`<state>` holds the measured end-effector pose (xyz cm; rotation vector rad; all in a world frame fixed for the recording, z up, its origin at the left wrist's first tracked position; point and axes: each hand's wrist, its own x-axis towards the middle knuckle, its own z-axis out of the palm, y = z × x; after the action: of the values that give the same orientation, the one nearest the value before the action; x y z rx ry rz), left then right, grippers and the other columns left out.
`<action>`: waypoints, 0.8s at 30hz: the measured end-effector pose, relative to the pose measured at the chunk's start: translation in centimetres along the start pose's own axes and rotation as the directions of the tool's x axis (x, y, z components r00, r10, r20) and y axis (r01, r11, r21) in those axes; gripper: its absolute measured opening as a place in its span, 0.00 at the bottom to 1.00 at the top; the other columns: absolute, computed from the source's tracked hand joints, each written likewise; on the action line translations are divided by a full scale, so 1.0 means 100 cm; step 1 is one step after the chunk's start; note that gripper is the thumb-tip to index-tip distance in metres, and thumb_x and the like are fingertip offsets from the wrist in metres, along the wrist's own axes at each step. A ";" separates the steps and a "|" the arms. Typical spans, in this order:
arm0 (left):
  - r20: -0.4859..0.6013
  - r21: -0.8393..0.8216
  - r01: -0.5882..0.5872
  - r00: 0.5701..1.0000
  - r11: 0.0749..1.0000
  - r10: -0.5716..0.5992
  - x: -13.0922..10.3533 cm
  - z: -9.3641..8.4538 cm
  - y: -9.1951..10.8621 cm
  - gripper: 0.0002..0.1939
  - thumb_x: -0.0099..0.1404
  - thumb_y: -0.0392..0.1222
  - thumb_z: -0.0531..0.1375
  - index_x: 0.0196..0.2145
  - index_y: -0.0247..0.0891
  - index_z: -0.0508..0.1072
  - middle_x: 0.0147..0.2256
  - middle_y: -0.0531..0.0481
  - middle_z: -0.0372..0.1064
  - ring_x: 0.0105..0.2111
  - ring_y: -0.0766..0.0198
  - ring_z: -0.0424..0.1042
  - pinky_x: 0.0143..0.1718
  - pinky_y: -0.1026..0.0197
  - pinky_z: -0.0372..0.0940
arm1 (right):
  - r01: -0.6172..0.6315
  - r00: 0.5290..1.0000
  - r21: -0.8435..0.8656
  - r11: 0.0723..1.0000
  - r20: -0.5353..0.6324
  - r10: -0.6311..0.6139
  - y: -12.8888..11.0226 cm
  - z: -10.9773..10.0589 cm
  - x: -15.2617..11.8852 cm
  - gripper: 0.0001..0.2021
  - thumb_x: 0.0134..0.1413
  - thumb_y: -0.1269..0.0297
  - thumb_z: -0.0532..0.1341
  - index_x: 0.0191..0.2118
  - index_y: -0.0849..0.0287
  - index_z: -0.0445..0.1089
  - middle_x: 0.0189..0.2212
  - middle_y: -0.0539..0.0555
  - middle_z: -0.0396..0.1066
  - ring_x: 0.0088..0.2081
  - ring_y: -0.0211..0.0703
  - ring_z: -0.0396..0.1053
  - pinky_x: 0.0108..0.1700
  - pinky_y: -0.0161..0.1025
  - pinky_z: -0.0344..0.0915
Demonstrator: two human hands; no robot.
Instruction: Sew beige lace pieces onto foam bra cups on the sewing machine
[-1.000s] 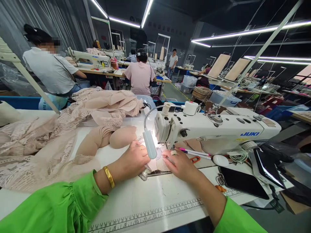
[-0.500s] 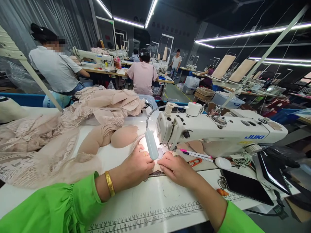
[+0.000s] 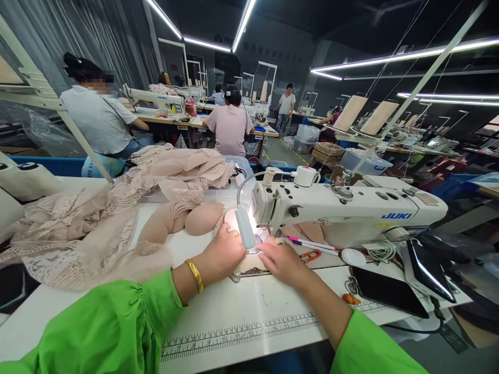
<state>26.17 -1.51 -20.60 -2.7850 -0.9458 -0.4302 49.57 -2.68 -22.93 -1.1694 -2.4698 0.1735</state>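
Observation:
My left hand (image 3: 226, 250) is curled at the left of the sewing machine's needle area, its fingers closed on a pale beige fabric piece (image 3: 231, 217) that glows under the lamp. The fingertips of my right hand (image 3: 284, 261) press together at the right edge of the same work, close to my left fingertips. A grey-green lamp head (image 3: 245, 227) on a bent neck hangs over the hands and hides part of the fabric. The white sewing machine (image 3: 343, 210) stands just behind; its needle is hard to make out.
Beige foam cups (image 3: 205, 218) and a heap of lace fabric (image 3: 86, 218) lie to the left. Pens (image 3: 314, 244), orange thread snips (image 3: 311, 256), a phone (image 3: 390, 291) and a keyring charm (image 3: 351, 299) lie right. A printed ruler (image 3: 241, 335) runs along the front edge. Co-workers sit beyond.
The camera view has shifted slightly. Both hands have moved a little farther in, baring more of the dark-edged plate in front of them. They stay at the fabric.

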 end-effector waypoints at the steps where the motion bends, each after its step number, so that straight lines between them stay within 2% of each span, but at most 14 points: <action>1: 0.049 0.044 0.006 0.999 0.999 -0.008 -0.006 -0.003 0.009 0.06 0.64 0.28 0.58 0.34 0.34 0.73 0.33 0.42 0.73 0.36 0.51 0.71 0.50 0.39 0.57 | 0.011 1.000 0.001 1.000 -0.005 -0.011 0.001 0.001 -0.001 0.12 0.68 0.70 0.55 0.50 0.54 0.73 0.36 0.54 0.72 0.35 0.48 0.67 0.42 0.44 0.65; 3: 0.135 0.083 -0.016 0.991 0.996 0.004 -0.024 -0.012 0.032 0.02 0.66 0.34 0.61 0.37 0.34 0.74 0.36 0.41 0.74 0.38 0.49 0.72 0.52 0.37 0.57 | 0.039 0.999 0.002 0.999 -0.019 -0.039 0.001 0.003 -0.003 0.12 0.70 0.68 0.53 0.50 0.55 0.73 0.37 0.55 0.73 0.36 0.49 0.69 0.43 0.46 0.66; 6: 0.181 0.007 -0.030 0.983 1.000 0.028 -0.061 -0.034 0.059 0.08 0.70 0.44 0.62 0.42 0.36 0.74 0.42 0.42 0.75 0.42 0.51 0.73 0.56 0.38 0.57 | 0.071 0.997 -0.010 0.997 -0.043 -0.071 0.003 0.006 -0.008 0.13 0.72 0.67 0.52 0.50 0.55 0.73 0.37 0.56 0.73 0.34 0.49 0.70 0.40 0.47 0.67; 8: 0.172 -0.009 0.058 0.984 0.998 -0.056 -0.089 -0.050 0.065 0.09 0.73 0.43 0.60 0.46 0.37 0.73 0.49 0.41 0.75 0.47 0.51 0.74 0.57 0.40 0.58 | 0.093 0.994 -0.013 0.996 -0.059 -0.094 0.006 0.011 -0.011 0.14 0.72 0.66 0.51 0.50 0.53 0.73 0.37 0.57 0.73 0.34 0.50 0.70 0.38 0.47 0.67; 9: 0.154 0.014 0.141 0.978 0.990 -0.142 -0.103 -0.057 0.065 0.10 0.74 0.42 0.59 0.49 0.38 0.73 0.54 0.40 0.74 0.51 0.50 0.73 0.57 0.40 0.59 | 0.100 0.993 -0.010 0.995 -0.067 -0.101 0.008 0.013 -0.012 0.14 0.73 0.65 0.51 0.49 0.53 0.74 0.37 0.57 0.73 0.34 0.50 0.70 0.37 0.47 0.67; 11: 0.113 0.089 0.355 0.925 0.931 -0.364 -0.133 -0.066 0.063 0.14 0.74 0.41 0.58 0.55 0.37 0.73 0.61 0.36 0.69 0.57 0.45 0.71 0.56 0.39 0.62 | 0.111 0.991 0.005 0.994 -0.074 -0.110 0.011 0.018 -0.013 0.14 0.73 0.64 0.51 0.49 0.53 0.74 0.36 0.57 0.73 0.34 0.50 0.70 0.36 0.47 0.67; 13: 0.107 0.135 0.541 0.825 0.830 -0.556 -0.160 -0.069 0.065 0.18 0.74 0.40 0.58 0.58 0.36 0.72 0.61 0.32 0.68 0.58 0.39 0.70 0.53 0.38 0.66 | 0.114 0.991 0.028 0.993 -0.080 -0.112 0.010 0.019 -0.013 0.14 0.73 0.63 0.51 0.48 0.53 0.74 0.36 0.57 0.73 0.35 0.51 0.70 0.36 0.48 0.67; 14: 0.121 0.121 0.592 0.788 0.797 -0.603 -0.171 -0.068 0.068 0.18 0.73 0.40 0.58 0.58 0.36 0.72 0.61 0.32 0.69 0.57 0.38 0.70 0.52 0.38 0.68 | 0.115 0.991 0.049 0.992 -0.074 -0.111 0.007 0.018 -0.012 0.13 0.73 0.63 0.51 0.47 0.53 0.74 0.36 0.57 0.73 0.36 0.52 0.70 0.37 0.48 0.68; 15: 0.138 0.072 0.606 0.780 0.792 -0.610 -0.178 -0.067 0.073 0.18 0.73 0.41 0.58 0.59 0.37 0.72 0.60 0.33 0.70 0.57 0.40 0.71 0.52 0.40 0.70 | 0.116 0.992 0.077 0.990 -0.060 -0.112 0.001 0.016 -0.012 0.13 0.73 0.63 0.51 0.47 0.53 0.74 0.36 0.57 0.73 0.37 0.52 0.70 0.38 0.49 0.68; 17: 0.127 -0.099 0.563 0.825 0.821 -0.551 -0.185 -0.065 0.081 0.18 0.74 0.43 0.57 0.60 0.42 0.71 0.60 0.39 0.71 0.57 0.46 0.72 0.55 0.46 0.71 | 0.118 0.993 0.156 0.981 -0.020 -0.117 -0.016 0.011 -0.012 0.12 0.74 0.63 0.51 0.46 0.54 0.73 0.37 0.58 0.73 0.40 0.52 0.69 0.41 0.50 0.69; 19: 0.046 -0.246 0.513 0.854 0.822 -0.519 -0.181 -0.066 0.079 0.20 0.77 0.46 0.54 0.63 0.45 0.68 0.61 0.43 0.71 0.60 0.50 0.70 0.60 0.49 0.68 | 0.123 0.991 0.251 0.960 0.016 -0.131 -0.039 0.008 -0.013 0.11 0.74 0.64 0.53 0.49 0.54 0.73 0.40 0.58 0.74 0.43 0.52 0.69 0.45 0.50 0.69; 20: 0.007 -0.280 0.527 0.837 0.802 -0.547 -0.175 -0.066 0.073 0.21 0.77 0.49 0.53 0.64 0.44 0.67 0.61 0.42 0.71 0.60 0.50 0.70 0.61 0.48 0.67 | 0.127 0.990 0.297 0.946 0.025 -0.140 -0.051 0.007 -0.014 0.11 0.73 0.64 0.54 0.50 0.54 0.72 0.42 0.58 0.74 0.45 0.53 0.69 0.47 0.51 0.70; 22: -0.015 -0.294 0.623 0.755 0.725 -0.655 -0.158 -0.065 0.054 0.25 0.75 0.54 0.55 0.63 0.39 0.68 0.59 0.37 0.70 0.59 0.43 0.69 0.61 0.41 0.65 | 0.122 0.990 0.367 0.922 0.025 -0.140 -0.073 0.011 -0.015 0.11 0.71 0.63 0.58 0.53 0.54 0.72 0.46 0.59 0.73 0.49 0.53 0.69 0.52 0.52 0.69; 24: 0.068 -0.323 0.691 0.699 0.647 -0.712 -0.138 -0.060 0.033 0.22 0.67 0.55 0.61 0.50 0.35 0.75 0.52 0.34 0.73 0.52 0.38 0.71 0.54 0.38 0.66 | 0.097 0.994 0.397 0.913 0.003 -0.107 -0.089 0.017 -0.018 0.12 0.69 0.62 0.60 0.54 0.54 0.73 0.48 0.60 0.73 0.51 0.55 0.68 0.55 0.54 0.68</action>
<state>16.42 -13.42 -19.58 -2.5011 -2.1229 -0.8397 43.60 -9.68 -22.53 -0.8658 -2.3570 0.6309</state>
